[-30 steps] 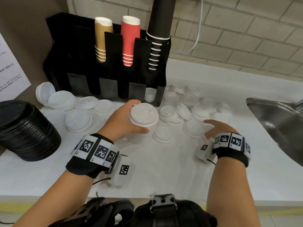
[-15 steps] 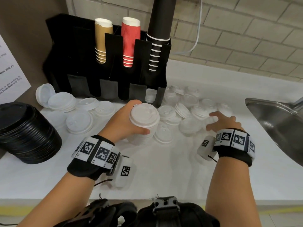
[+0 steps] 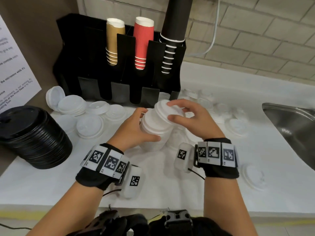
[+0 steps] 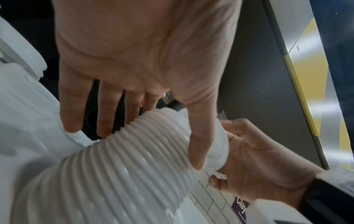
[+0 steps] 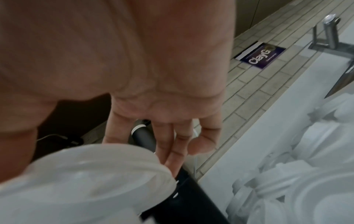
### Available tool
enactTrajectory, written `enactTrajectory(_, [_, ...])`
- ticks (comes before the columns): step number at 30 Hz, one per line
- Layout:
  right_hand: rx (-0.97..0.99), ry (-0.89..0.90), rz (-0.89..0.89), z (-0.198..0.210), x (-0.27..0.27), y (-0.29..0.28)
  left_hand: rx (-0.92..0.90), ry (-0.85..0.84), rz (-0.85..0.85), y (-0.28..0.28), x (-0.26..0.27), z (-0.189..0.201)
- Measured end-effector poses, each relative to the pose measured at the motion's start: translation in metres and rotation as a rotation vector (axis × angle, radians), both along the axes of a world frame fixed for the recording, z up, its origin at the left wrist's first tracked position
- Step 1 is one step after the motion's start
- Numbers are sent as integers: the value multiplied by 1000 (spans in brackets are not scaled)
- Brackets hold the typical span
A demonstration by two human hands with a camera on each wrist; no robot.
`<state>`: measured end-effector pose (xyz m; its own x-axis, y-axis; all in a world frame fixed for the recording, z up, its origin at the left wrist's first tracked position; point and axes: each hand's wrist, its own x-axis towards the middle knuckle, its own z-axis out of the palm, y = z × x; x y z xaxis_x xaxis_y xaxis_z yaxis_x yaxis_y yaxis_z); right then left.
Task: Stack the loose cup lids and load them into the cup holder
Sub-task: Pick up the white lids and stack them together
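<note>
The left hand (image 3: 134, 132) wraps the side of a white lid stack (image 3: 154, 133) standing on the counter (image 3: 170, 193), thumb along the near side and fingers curled round the far side — the left wrist view shows the ribbed edges of the nested lids under the thumb. The right hand (image 3: 192, 118) holds a tilted lid (image 3: 167, 110) at the stack's top, thumb on the near rim, fingers spread over the far rim.

Loose white lids (image 3: 88, 126) lie scattered on the counter to both sides, and one lid lies alone (image 3: 253, 176) by the right wrist. Behind the stack stands the black holder (image 3: 122, 92), carrying tan cups (image 3: 113, 43), red cups (image 3: 142, 43) and black cups (image 3: 173, 31). A pile of black lids (image 3: 32, 135) sits at far left. A paper notice (image 3: 15, 72) on the left wall is mostly blurred; "microwave" can be made out. In the right wrist view a purple sign (image 5: 262, 55) reads "ClayGo". The steel sink (image 3: 293, 126) is at right.
</note>
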<state>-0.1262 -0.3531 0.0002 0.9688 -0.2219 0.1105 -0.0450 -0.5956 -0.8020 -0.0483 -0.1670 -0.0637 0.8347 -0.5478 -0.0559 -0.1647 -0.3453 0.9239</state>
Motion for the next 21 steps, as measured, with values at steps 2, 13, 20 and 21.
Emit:
enactTrajectory(2, [12,-10,31,-2,4,7,-12,9,1,0,0,0])
enactTrajectory(13, [-114,34,92,-7,9,22,-15,-13,5,0,0,0])
enactTrajectory(20, [-187,63,89,-10,9,30,-25,-12,6,-2,2,0])
enactTrajectory(21, [-186,77,98,-10,9,30,-21,-10,6,-1,2,0])
